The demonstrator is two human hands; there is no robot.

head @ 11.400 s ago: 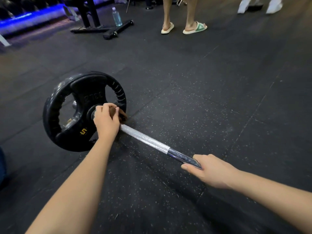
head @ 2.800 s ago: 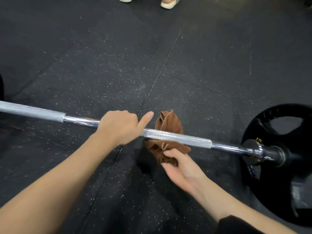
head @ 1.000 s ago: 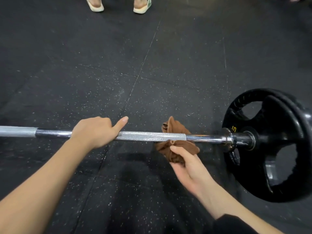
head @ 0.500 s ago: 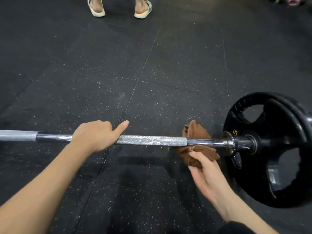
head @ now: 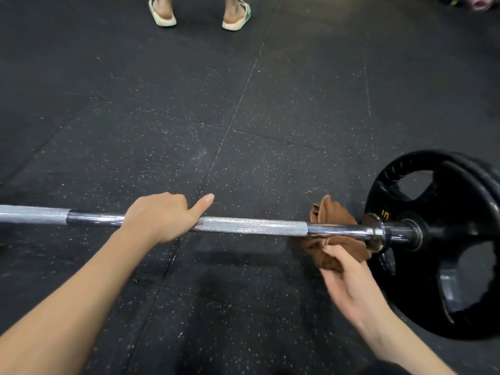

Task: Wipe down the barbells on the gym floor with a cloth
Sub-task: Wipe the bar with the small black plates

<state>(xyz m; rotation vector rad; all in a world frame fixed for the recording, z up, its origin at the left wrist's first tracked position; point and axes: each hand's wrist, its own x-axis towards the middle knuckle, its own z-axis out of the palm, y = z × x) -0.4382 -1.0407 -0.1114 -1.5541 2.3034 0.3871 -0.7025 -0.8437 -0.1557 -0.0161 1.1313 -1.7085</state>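
A view from above, looking down at two bare forearms reaching over a barbell that lies across a dark, speckled rubber gym floor; the bar runs from the left edge of the picture to a black weight plate at the right.

The left hand rests on top of the bar near its middle, fingers curled down over the far side and out of sight, thumb stretched out along the bar toward the right; it is closed loosely around the smooth chrome stretch, just left of a rough, knurled section.

The right hand comes up from below the bar, palm turned partly upward, fingers and thumb pinched shut on a bunched brown cloth; the cloth is wrapped around the bar, showing both above and below it, on the smooth chrome just right of the knurled section and touching the collar beside the plate.

The plate stands upright on the floor with hand-hold openings in it and a yellow mark near its hub that is too small to read; its right side is cut off by the picture's edge. The bar's left end is also cut off.

At the top of the picture, another person's feet in pale sandals stand well apart from the barbell; only the feet and ankles show.
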